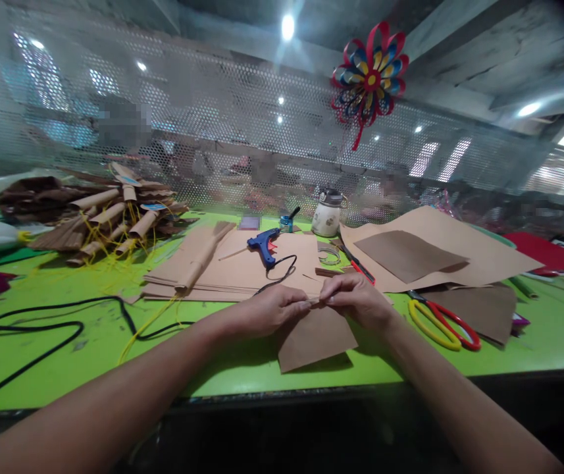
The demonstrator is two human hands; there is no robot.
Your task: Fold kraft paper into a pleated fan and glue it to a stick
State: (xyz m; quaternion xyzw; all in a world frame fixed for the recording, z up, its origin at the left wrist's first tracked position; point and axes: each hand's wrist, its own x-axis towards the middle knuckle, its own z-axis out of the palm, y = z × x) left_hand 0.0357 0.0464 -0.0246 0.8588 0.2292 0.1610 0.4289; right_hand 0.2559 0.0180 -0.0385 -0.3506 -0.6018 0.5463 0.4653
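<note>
A brown paper piece (314, 339) hangs just above the green table near its front edge, its upper edge pinched between both hands. My left hand (279, 308) has thumb and fingers closed on the paper's top edge. Right beside it, my right hand (353, 296) pinches the same edge, the fingertips of both hands nearly touching. Behind the hands, a blue glue gun (264, 249) lies on a stack of brown paper sheets (232, 270). A rolled paper piece with yellow string (200, 260) rests on the stack's left side.
Scissors with yellow and red handles (442, 322) lie at the right, near large brown sheets (474, 247). Behind stand a white jar (326, 216) and a small blue jar (286, 224). Bundled paper rolls (114, 217) are piled at left; a black cable (59, 303) crosses the green table (203, 368).
</note>
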